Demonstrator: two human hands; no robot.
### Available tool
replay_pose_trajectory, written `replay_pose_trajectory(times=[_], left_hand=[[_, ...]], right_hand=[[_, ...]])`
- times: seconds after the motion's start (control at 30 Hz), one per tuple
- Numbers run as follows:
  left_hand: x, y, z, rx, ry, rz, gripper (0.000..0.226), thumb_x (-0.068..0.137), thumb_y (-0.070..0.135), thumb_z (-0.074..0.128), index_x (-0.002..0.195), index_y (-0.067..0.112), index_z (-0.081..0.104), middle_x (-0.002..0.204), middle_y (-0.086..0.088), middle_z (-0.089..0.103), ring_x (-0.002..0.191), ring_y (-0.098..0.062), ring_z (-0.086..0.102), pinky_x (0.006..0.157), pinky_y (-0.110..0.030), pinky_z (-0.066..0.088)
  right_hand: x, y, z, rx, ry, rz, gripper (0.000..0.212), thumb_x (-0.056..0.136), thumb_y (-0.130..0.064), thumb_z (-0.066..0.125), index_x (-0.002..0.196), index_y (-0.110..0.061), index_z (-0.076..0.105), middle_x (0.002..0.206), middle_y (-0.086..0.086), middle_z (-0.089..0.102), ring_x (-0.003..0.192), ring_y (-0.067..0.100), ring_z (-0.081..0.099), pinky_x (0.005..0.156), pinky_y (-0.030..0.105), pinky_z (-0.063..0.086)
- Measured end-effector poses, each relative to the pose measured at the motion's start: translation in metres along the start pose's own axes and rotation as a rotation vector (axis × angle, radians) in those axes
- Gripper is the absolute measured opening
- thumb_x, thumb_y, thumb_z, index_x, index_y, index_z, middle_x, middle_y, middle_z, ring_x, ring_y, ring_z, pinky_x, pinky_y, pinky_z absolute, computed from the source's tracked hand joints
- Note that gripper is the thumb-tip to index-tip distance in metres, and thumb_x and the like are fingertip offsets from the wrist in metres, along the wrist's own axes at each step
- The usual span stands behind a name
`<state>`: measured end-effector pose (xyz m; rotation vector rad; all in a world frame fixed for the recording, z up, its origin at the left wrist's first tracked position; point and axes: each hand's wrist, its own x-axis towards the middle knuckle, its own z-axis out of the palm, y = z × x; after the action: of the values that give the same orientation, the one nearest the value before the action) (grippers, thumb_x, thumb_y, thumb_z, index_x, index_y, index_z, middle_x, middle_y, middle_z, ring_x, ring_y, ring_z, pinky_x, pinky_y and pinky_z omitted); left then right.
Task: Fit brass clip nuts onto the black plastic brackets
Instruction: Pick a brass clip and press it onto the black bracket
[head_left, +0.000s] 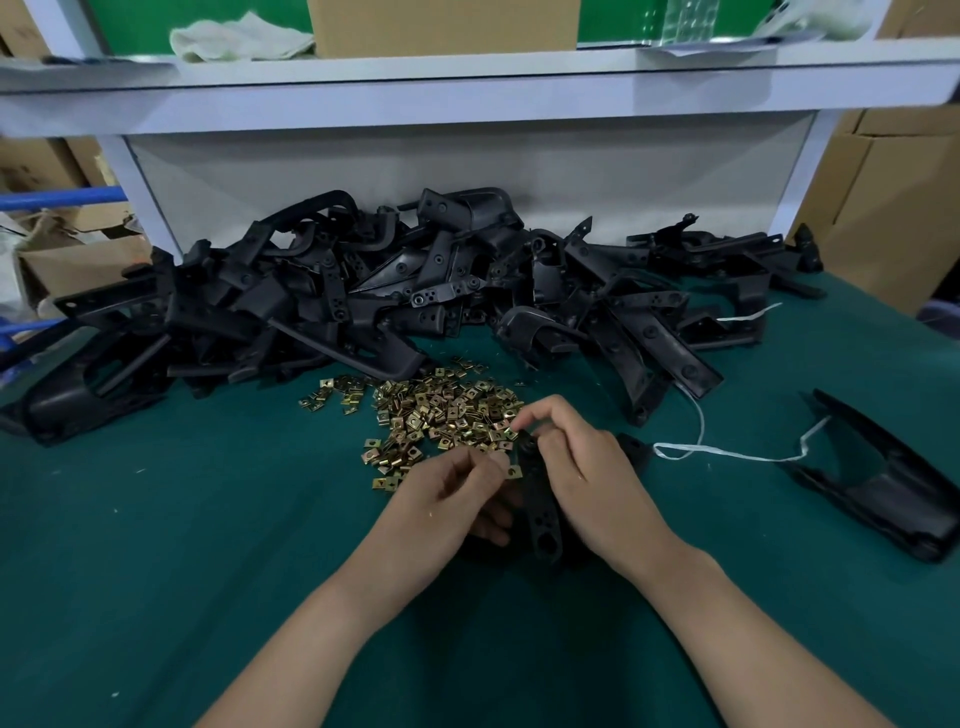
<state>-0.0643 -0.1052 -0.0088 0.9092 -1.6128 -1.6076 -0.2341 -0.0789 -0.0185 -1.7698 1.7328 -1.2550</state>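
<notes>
step in hand: seating one nut on one bracket. the bracket (541, 512) lies mid worktop (156, 571), toward the near edge, between the two hands, long axis running front to back.

right hand (589, 483): fingers curled over the bracket's far end, thumb and forefinger bent down onto it. looks like it's steadying the part.

left hand (454, 501): also curled, thumb and forefinger tips pinched at a clip nut (513, 471) that sits against the bracket's left edge. lower fingers tuck under the bracket. can't tell if the nut is already slid over the edge or just touching it, since fingers cover the joint.

supply: loose nuts (441, 415) scattered just beyond the hands. bracket heap (363, 296) runs along the far edge, left corner to right. lone bracket (883, 493) near the right edge, white string (727, 453) lying between it and the hands.

judgement: early in the batch. the heap is big and only one part is set apart.

next move needs the nut's open mouth squared to the bracket edge, then a sideways push till its hole meets the bracket hole, right hand bracing against it.

risk: nut cocks and jams, or pops out of the pinch.
</notes>
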Motion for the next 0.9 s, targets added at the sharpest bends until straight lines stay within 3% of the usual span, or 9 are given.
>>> replay_pose_trajectory(times=[0.2, 0.5, 0.67, 0.9], left_hand=[[0.0006, 0.001, -0.0036, -0.014, -0.058, -0.018, 0.029, 0.098, 0.03, 0.058, 0.083, 0.007, 0.065, 0.077, -0.003, 0.07, 0.071, -0.015, 0.066, 0.065, -0.024, 0.055], [0.0006, 0.0013, -0.0038, -0.066, -0.077, -0.018, 0.027, 0.091, 0.038, 0.062, 0.072, 0.022, 0.069, 0.081, -0.003, 0.072, 0.074, -0.014, 0.067, 0.066, -0.024, 0.056], [0.0006, -0.0008, -0.0033, -0.07, -0.08, -0.004, 0.027, 0.093, 0.036, 0.06, 0.082, 0.012, 0.066, 0.081, -0.003, 0.072, 0.073, -0.013, 0.067, 0.066, -0.023, 0.056], [0.0026, -0.0027, -0.0056, -0.083, -0.099, -0.018, 0.031, 0.093, 0.037, 0.06, 0.086, 0.008, 0.066, 0.082, -0.003, 0.072, 0.074, -0.015, 0.067, 0.068, -0.024, 0.056]], right_hand=[[-0.0022, -0.002, -0.0018, -0.026, -0.012, -0.024, 0.024, 0.101, -0.026, 0.036, 0.103, -0.039, 0.057, 0.06, 0.008, 0.051, 0.049, 0.013, 0.041, 0.054, 0.037, 0.037], [-0.0034, -0.0057, -0.0041, -0.058, -0.022, -0.021, 0.026, 0.103, -0.018, 0.038, 0.102, -0.038, 0.055, 0.058, 0.009, 0.048, 0.047, 0.011, 0.039, 0.053, 0.035, 0.035], [-0.0042, -0.0062, -0.0035, -0.1, -0.002, -0.035, 0.024, 0.103, -0.017, 0.038, 0.104, -0.034, 0.055, 0.056, 0.006, 0.047, 0.047, 0.014, 0.041, 0.052, 0.029, 0.033], [-0.0039, -0.0054, -0.0016, -0.107, 0.02, -0.055, 0.023, 0.104, -0.018, 0.037, 0.103, -0.034, 0.054, 0.055, 0.009, 0.05, 0.05, 0.019, 0.046, 0.056, 0.035, 0.038]])
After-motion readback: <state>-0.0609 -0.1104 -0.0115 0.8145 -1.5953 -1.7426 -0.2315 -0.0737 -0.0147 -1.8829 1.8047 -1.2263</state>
